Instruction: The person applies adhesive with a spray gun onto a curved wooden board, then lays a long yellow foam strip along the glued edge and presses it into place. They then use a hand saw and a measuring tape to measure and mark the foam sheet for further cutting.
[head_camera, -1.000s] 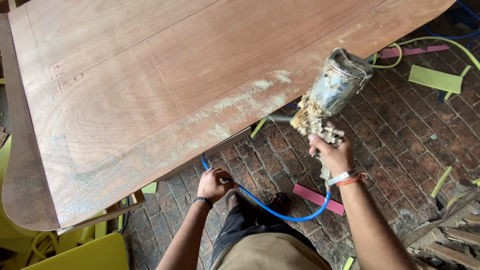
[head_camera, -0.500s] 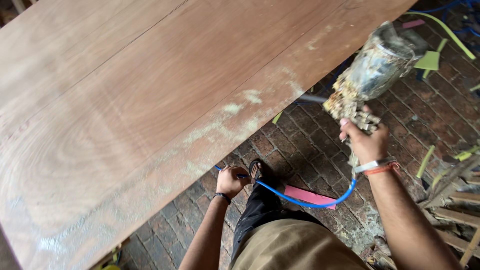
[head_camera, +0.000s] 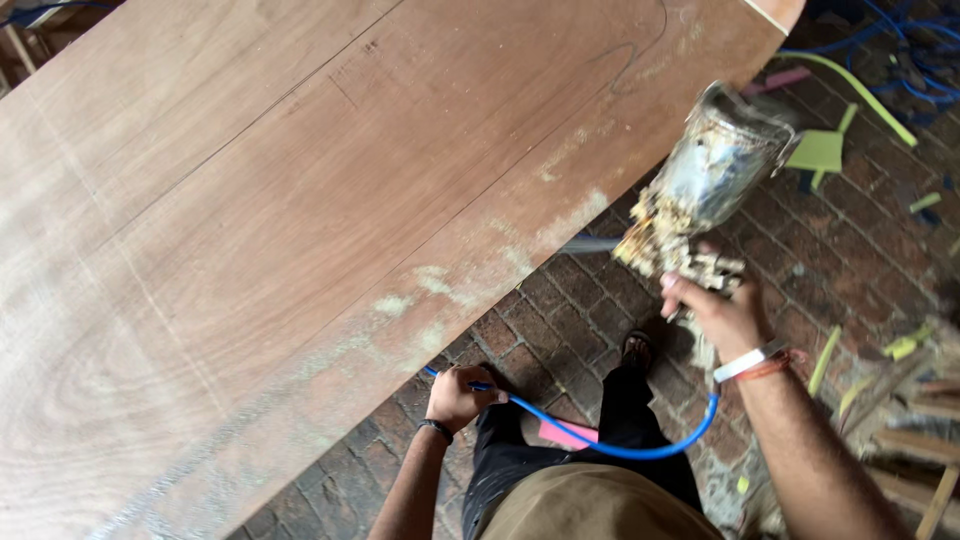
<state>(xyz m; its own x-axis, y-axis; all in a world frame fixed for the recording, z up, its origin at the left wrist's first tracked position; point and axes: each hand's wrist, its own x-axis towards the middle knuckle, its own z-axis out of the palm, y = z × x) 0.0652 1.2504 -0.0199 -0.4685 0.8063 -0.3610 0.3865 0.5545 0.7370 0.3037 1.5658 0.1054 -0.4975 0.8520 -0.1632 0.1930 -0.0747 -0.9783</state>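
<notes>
My right hand (head_camera: 722, 312) grips the crusted handle of a spray gun (head_camera: 700, 190) with a metal cup on top, held just off the near edge of a large brown wooden tabletop (head_camera: 330, 200). The gun's nozzle points left toward the pale patchy strip along that edge. My left hand (head_camera: 458, 396) is closed around a thin blue hose (head_camera: 600, 440) that loops from below the tabletop's edge across to the gun. Both hands are over the brick floor, beside the wood.
A brick floor (head_camera: 800, 260) lies under me, littered with green and pink offcuts (head_camera: 820, 150). Blue hose coils (head_camera: 900, 50) lie at the top right. Stacked wooden pieces (head_camera: 910, 430) sit at the right edge. My legs and shoe stand close to the tabletop.
The view has slid along the tabletop, so the gun and my right hand now sit farther along its edge. The left hand has kept hold of the blue hose.
</notes>
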